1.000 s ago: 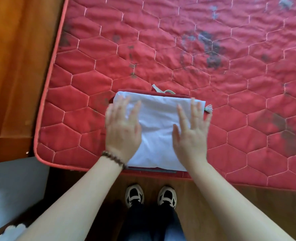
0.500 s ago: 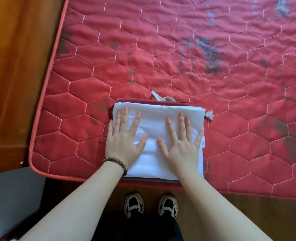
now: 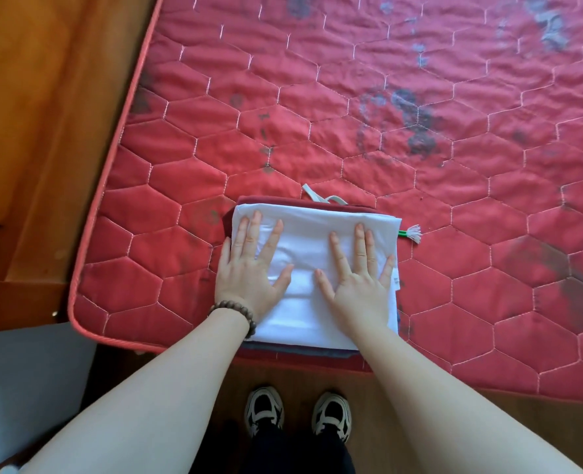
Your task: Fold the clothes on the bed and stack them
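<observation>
A folded white garment (image 3: 309, 234) tops a small stack near the front edge of the red quilted mattress (image 3: 386, 131). Under it show a dark red folded piece (image 3: 266, 201) and a grey layer (image 3: 293, 348) at the front. A white cord (image 3: 321, 196) pokes out behind the stack and a green-and-white tassel (image 3: 411, 233) sticks out at its right. My left hand (image 3: 252, 268) and my right hand (image 3: 356, 275) both lie flat on the white garment, fingers straight and spread, pressing it down.
The mattress corner (image 3: 78, 323) lies to the left, with a wooden bed frame (image 3: 44, 131) beyond it. Dark stains mark the mattress middle. My shoes (image 3: 297, 413) stand on the wooden floor just below the mattress edge. A pale grey surface (image 3: 27, 378) is at lower left.
Both hands came down from hovering over the white garment and now press flat on it; they have slid slightly forward along it.
</observation>
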{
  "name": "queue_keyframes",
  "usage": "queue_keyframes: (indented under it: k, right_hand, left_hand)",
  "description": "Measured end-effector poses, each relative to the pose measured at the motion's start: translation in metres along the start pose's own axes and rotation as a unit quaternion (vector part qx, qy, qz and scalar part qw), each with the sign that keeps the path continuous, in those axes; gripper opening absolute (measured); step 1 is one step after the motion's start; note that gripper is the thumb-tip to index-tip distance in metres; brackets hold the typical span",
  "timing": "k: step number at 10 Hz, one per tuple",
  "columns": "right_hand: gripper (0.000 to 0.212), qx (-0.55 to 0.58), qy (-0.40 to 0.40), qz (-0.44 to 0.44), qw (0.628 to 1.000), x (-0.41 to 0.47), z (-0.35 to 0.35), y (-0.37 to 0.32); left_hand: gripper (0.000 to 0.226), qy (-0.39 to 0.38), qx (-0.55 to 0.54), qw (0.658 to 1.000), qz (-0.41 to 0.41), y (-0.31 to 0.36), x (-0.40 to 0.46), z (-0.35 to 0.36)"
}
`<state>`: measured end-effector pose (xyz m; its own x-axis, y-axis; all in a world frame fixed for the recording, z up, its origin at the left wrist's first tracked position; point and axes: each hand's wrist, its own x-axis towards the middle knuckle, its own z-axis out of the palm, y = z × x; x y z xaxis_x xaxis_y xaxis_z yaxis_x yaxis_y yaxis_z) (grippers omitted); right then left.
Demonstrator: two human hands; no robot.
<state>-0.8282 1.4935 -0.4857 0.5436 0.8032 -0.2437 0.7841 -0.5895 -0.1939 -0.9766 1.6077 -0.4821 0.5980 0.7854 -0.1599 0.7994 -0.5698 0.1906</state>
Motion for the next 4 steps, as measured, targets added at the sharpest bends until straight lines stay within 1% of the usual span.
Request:
queue_keyframes:
  k: [1, 2, 3, 4]
  right_hand:
    - [0.072, 0.013, -0.047, -0.014, 0.999, -0.007, -0.041, 0.004]
    - [0.076, 0.051, -0.024, -0.011, 0.998, -0.024, -0.104, 0.007]
    - [0.064, 0.071, 0.02, -0.003, 0.997, -0.059, -0.171, 0.013]
    - [0.066, 0.104, 0.024, 0.027, 0.994, -0.086, -0.231, 0.01]
  left_hand:
    - [0.068, -0.034, 0.008, 0.999, -0.01, 0.009, -0.006, -0.036]
    - [0.064, -0.025, -0.015, 0.999, -0.029, 0.017, -0.024, -0.1]
    - [0.066, -0.002, -0.022, 1.0, -0.022, 0.03, -0.059, -0.168]
    - [0.068, -0.019, -0.004, 1.0, -0.015, 0.044, -0.083, -0.227]
